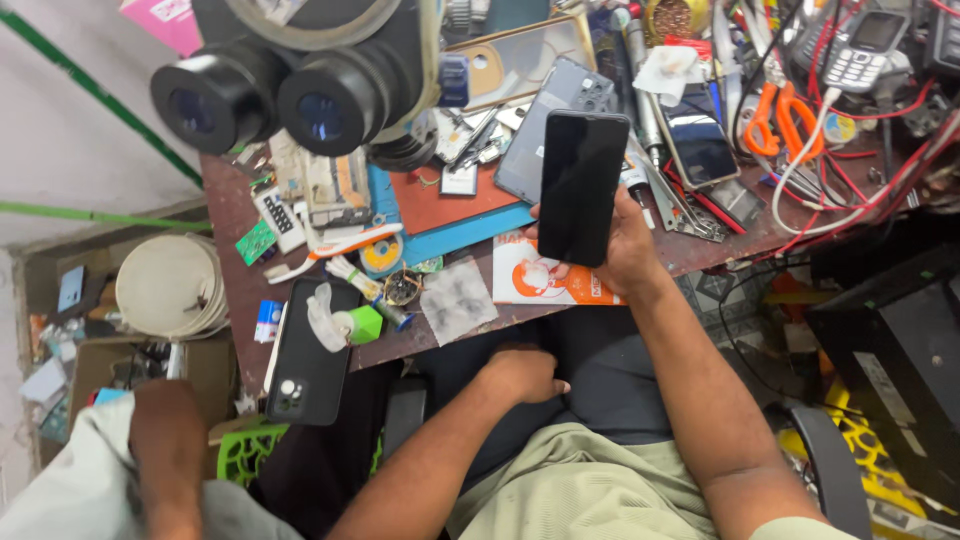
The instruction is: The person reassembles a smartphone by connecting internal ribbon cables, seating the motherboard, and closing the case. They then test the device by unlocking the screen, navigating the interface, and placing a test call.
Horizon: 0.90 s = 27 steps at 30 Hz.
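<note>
The workbench (240,215) runs across the upper picture, crowded with parts; a stereo microscope (300,75) hangs over its left end, with a blue and red work mat (450,215) beneath and orange-handled scissors (780,110) to the right. A grey phone back shell (530,135) lies on the mat, and a black phone lying camera-side up (305,370) sits at the bench's near edge.

The right hand (625,245) holds a black smartphone (583,185) upright over the bench's near edge — fingers closed round its lower half, dark screen toward the camera. The left hand (520,372) rests loosely curled in the lap below the bench, with nothing seen in it.

The smartphone looks light, stiff and flat, but its glass face is probably slippery and fragile — best taken by the long side edges, as now, not by pressing on the screen.
</note>
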Available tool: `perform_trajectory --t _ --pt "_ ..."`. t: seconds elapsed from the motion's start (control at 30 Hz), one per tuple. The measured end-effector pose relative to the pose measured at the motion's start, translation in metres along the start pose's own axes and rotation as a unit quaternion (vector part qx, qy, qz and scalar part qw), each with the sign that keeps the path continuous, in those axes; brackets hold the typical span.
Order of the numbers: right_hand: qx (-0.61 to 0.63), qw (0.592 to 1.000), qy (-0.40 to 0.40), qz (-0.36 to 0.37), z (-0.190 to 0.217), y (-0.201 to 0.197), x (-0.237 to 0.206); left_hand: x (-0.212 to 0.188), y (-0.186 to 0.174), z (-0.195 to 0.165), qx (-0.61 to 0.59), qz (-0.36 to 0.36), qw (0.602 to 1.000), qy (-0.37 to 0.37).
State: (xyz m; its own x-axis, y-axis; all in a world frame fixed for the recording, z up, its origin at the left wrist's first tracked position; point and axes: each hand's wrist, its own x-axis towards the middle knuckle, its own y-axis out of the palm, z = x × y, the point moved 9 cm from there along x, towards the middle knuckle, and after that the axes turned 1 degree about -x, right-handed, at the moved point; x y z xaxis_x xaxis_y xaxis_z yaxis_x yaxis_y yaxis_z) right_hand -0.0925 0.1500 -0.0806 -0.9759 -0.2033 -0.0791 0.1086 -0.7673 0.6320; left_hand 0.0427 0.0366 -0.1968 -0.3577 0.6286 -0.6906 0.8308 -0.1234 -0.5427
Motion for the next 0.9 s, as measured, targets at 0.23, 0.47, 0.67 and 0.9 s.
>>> perform_trajectory --t 0.23,0.47,0.67,0.9 --pt "-0.006 0.999 -0.022 0.025 0.007 0.008 -0.003 0.013 -0.009 0.005 0.048 0.007 0.999 -0.018" --pt "-0.059 0.995 -0.046 0.062 0.015 0.021 -0.005 0.024 -0.008 -0.013 0.09 -0.027 0.996 -0.005" --pt "-0.092 0.991 -0.033 0.086 0.013 0.028 -0.01 0.041 0.011 -0.023 0.123 -0.018 0.992 -0.038" --pt "-0.089 0.993 -0.035 0.065 0.012 0.022 -0.009 0.051 0.023 -0.031 0.163 -0.016 0.986 -0.024"
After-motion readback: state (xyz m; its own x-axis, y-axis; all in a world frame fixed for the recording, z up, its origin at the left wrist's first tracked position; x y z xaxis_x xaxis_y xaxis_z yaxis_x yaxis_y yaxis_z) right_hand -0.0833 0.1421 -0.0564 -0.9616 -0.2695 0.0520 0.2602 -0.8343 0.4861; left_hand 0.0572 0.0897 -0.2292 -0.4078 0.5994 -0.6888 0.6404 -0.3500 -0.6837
